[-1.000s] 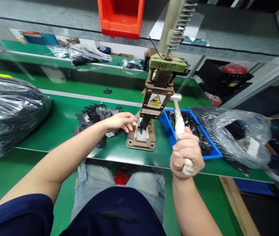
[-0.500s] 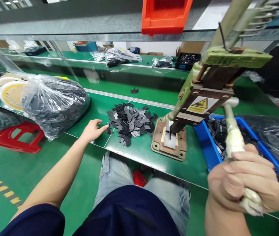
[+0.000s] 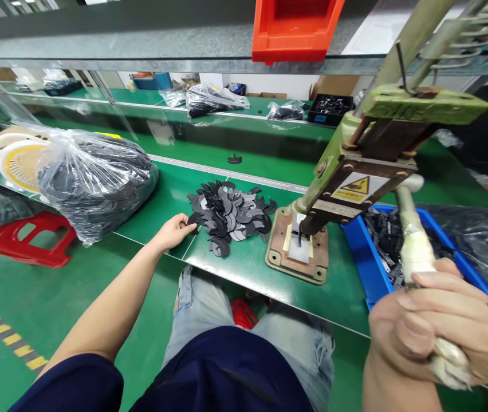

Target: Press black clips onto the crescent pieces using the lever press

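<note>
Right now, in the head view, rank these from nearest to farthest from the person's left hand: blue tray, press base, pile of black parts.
1. Pile of black parts: at the left hand's fingertips.
2. Press base: right of the pile.
3. Blue tray: farthest right, beyond the base.

Left arm extended forward, forearm bare, wrist straight. Left grip (image 3: pixel 175 230) palm down, fingers loosely bent, tips forward, not clenched. Right arm bent, close to body. Right grip (image 3: pixel 437 326) clenched in a tight fist, knuckles up, thumb pressed in.
</note>
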Motion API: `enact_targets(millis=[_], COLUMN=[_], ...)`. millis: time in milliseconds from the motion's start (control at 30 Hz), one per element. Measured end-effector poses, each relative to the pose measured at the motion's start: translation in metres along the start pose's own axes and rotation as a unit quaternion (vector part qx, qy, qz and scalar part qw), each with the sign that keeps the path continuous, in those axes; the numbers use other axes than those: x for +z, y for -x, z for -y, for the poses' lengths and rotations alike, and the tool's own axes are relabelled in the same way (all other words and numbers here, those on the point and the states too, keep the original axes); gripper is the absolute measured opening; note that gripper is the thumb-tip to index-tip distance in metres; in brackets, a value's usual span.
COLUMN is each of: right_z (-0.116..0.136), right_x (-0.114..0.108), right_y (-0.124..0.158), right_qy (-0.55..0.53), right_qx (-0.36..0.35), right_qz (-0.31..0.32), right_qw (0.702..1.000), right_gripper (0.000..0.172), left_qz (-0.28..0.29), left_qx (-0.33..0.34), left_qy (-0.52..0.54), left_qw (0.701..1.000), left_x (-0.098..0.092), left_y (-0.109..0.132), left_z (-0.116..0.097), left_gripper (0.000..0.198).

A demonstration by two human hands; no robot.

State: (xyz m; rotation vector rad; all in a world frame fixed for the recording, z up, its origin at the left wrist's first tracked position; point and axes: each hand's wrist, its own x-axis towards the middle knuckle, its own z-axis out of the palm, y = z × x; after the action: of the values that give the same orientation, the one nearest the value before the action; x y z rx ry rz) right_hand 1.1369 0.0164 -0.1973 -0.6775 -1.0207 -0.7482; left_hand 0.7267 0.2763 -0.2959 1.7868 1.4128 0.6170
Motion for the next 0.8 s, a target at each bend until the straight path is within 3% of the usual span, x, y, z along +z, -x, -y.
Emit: enact_targets(millis=[167, 267, 367, 467, 600, 700, 800], right_z=[0.012, 0.021, 0.027, 0.028, 0.029, 0.032, 0.035], right_x=[0.000, -0.002, -0.006, -0.009, -0.012, -0.013, -0.013], right_y=[-0.001, -0.002, -0.003, -0.005, -0.009, -0.011, -0.011], right_qy=[0.022, 0.051, 0.067, 0.063, 0.049, 0.056, 0.067], right_qx=[0.026, 0.053, 0.066, 0.061, 0.055, 0.065, 0.072], right_qz=[0.023, 0.048, 0.075, 0.109, 0.138, 0.154, 0.160], right_qw=[0.999, 0.996, 0.993, 0.990, 0.988, 0.984, 0.982], right_gripper=[0.059, 0.051, 0.045, 0.040, 0.036, 0.035, 0.036], left_qz=[0.019, 0.082, 0.166, 0.236, 0.279, 0.288, 0.298], left_qx=[0.002, 0.015, 0.033, 0.054, 0.067, 0.071, 0.076], left_qy=[0.178, 0.213, 0.214, 0.191, 0.153, 0.141, 0.140], left_qw=[0.984, 0.973, 0.962, 0.951, 0.946, 0.945, 0.941], left_x=[-0.005, 0.007, 0.040, 0.088, 0.147, 0.175, 0.187], left_y=[0.013, 0.020, 0.022, 0.017, 0.001, -0.008, -0.011], left_z=[-0.026, -0.058, -0.097, -0.134, -0.170, -0.184, -0.190], left_gripper=[0.056, 0.055, 0.048, 0.045, 0.036, 0.030, 0.028])
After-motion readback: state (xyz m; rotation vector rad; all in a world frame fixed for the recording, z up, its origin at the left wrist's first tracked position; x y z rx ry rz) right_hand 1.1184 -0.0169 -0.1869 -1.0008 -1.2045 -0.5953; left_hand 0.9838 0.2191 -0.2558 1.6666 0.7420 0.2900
